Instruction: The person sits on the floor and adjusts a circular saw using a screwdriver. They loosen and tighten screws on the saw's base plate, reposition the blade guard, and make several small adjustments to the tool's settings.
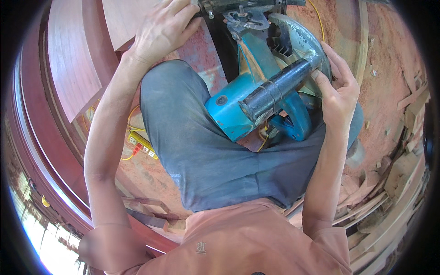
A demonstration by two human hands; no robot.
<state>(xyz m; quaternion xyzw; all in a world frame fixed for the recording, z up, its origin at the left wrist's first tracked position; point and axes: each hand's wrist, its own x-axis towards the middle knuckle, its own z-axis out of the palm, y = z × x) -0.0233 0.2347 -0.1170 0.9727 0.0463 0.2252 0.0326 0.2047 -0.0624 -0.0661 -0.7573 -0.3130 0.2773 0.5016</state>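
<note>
A blue miter saw (229, 107) with a black cylindrical motor housing (275, 89) rests tilted between my legs. My right hand (339, 87) is closed on the rim of its round metal blade guard (295, 34), thumb on the near face and fingers behind. Up at the top edge, my left hand (167, 30) has its fingers bent together at the end of a black bar (220, 5) on the saw. What those fingers hold is partly cut off by the picture's edge. A blue loop handle (298, 117) sits below the motor housing.
Reddish sawdust covers the floor (380, 50). Wide wooden boards (73, 55) stand at the left, beside a dark red beam (36, 105). A yellow power strip (143, 144) with an orange plug lies left of my knee. Wood offcuts (389, 197) pile up at the right.
</note>
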